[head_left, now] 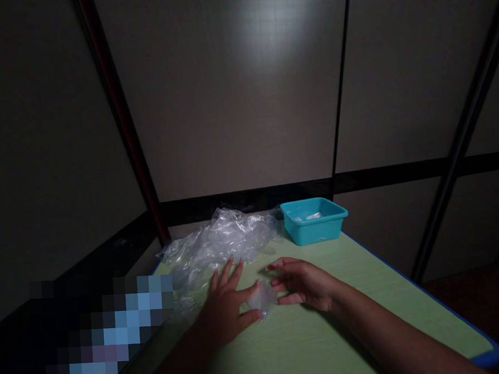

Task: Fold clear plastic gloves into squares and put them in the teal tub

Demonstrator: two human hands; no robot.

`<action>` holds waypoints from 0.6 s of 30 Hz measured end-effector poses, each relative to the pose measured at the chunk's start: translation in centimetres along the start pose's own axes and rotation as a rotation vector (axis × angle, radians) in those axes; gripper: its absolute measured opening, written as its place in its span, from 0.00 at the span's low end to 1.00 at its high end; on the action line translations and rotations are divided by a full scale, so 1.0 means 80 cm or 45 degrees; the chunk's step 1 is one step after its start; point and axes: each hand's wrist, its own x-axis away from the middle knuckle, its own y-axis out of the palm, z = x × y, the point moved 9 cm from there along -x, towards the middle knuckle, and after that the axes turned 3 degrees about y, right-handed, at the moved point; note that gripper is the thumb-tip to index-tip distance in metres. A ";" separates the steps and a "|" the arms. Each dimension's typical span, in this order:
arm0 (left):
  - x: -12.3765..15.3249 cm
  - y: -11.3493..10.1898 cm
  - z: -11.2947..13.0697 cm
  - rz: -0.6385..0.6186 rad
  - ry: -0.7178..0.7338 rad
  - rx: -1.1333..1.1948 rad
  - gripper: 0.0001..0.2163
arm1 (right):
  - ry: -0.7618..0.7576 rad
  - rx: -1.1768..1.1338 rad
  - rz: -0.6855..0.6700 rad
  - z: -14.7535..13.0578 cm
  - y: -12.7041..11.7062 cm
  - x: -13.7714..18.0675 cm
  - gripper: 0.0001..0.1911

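Observation:
My left hand (227, 308) and my right hand (304, 282) meet over a green table (364, 309). Between them lies a small crumpled piece of clear plastic (262, 298). The left thumb and forefinger touch its left side, with the other fingers stretched out. Fingers of the right hand pinch its right side. A loose heap of clear plastic bags (219, 245) lies just behind and left of the left hand.
A teal plastic tub (314, 220) with something pale inside stands at the table's far edge. The table has a blue rim. Dark wall panels rise close behind. A blurred patch covers the lower left.

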 end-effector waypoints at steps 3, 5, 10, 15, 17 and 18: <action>0.000 -0.001 0.000 0.009 0.003 0.006 0.25 | 0.074 0.100 0.010 0.006 -0.001 0.001 0.13; 0.000 -0.001 0.000 0.018 0.008 0.010 0.25 | 0.135 0.187 -0.026 0.012 0.003 0.001 0.15; 0.001 0.002 -0.002 0.037 0.006 0.034 0.25 | 0.155 0.350 -0.161 0.021 0.024 0.003 0.17; -0.002 0.006 -0.008 0.091 0.024 0.168 0.26 | 0.091 0.507 -0.170 0.024 0.029 -0.001 0.23; -0.004 0.004 -0.010 0.167 0.049 0.324 0.24 | 0.023 0.554 -0.119 0.021 0.024 -0.005 0.25; -0.004 0.002 -0.012 0.210 0.049 0.433 0.23 | -0.018 0.577 -0.101 0.019 0.022 -0.007 0.25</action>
